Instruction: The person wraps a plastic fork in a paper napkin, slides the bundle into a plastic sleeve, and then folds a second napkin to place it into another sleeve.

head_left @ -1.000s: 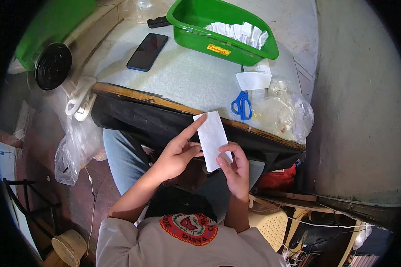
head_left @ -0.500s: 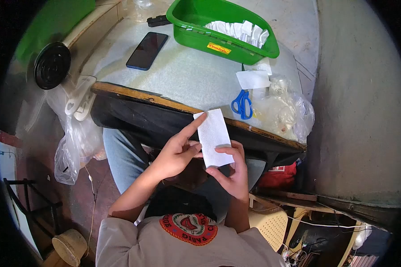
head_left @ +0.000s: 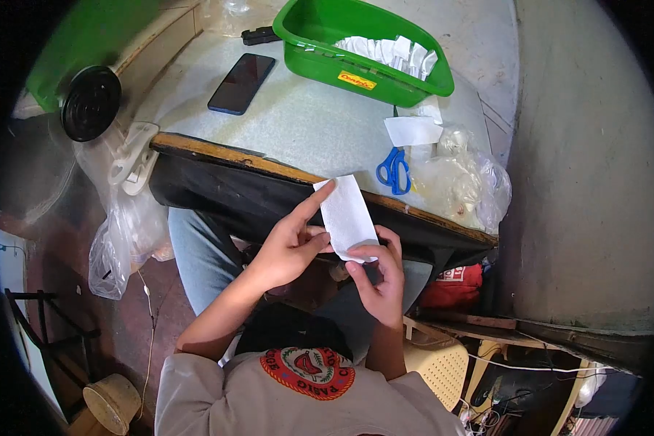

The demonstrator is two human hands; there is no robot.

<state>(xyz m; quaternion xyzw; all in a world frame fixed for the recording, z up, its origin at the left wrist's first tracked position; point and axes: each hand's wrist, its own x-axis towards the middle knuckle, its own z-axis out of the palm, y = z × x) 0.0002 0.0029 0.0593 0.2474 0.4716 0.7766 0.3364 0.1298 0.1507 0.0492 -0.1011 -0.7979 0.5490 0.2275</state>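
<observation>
A white rectangle of soft, textured paper (head_left: 346, 211) is held upright over my lap, just in front of the table edge. My left hand (head_left: 289, 251) grips its left side, the index finger reaching up to the top left corner and the thumb at the lower left edge. At the bottom right, my right hand (head_left: 382, 276) pinches the paper, with fingers across its lower front and the thumb at the bottom edge. Beyond the paper on the table lie blue-handled scissors (head_left: 394, 171), next to another white piece of paper (head_left: 413, 131).
A green tub (head_left: 370, 83) with several folded white pieces stands at the back. A dark phone (head_left: 241, 83) lies left of it. Clear plastic bags (head_left: 472, 178) rest at the table's right; another plastic bag (head_left: 116, 240) hangs at left near a black round disc (head_left: 91, 103).
My right thumb and fingers have shifted up slightly at the paper's lower end, and its bottom edge now sits higher. My left hand has hardly moved.
</observation>
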